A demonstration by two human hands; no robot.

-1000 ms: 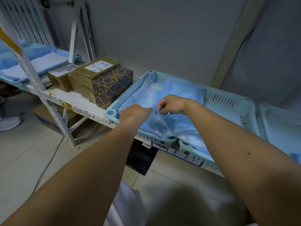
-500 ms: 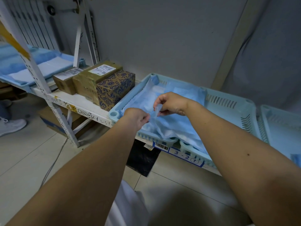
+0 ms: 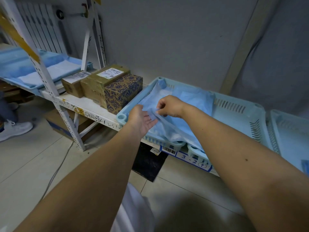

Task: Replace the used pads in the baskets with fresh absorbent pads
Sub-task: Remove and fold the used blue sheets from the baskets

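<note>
A light blue plastic basket [image 3: 121, 116] sits on the low white shelf, filled with a crumpled blue absorbent pad [image 3: 187, 104] that drapes over its front rim. My right hand [image 3: 169, 106] pinches a fold of the pad near the basket's middle. My left hand [image 3: 142, 122] is palm up beside it, fingers apart, touching the same fold from below at the basket's left front. A second light blue basket [image 3: 237, 114] stands to the right and shows no pad.
Three cardboard boxes [image 3: 108, 86] stand on the shelf left of the basket. Another pad-lined basket [image 3: 41, 69] lies on the far left rack. A third basket [image 3: 291, 136] is at the right edge. A person's shoe [image 3: 15, 129] is on the tiled floor.
My left hand has opened from a closed grip and turned palm up under the pad fold. My right hand keeps its pinch on the pad. The view has shifted slightly.
</note>
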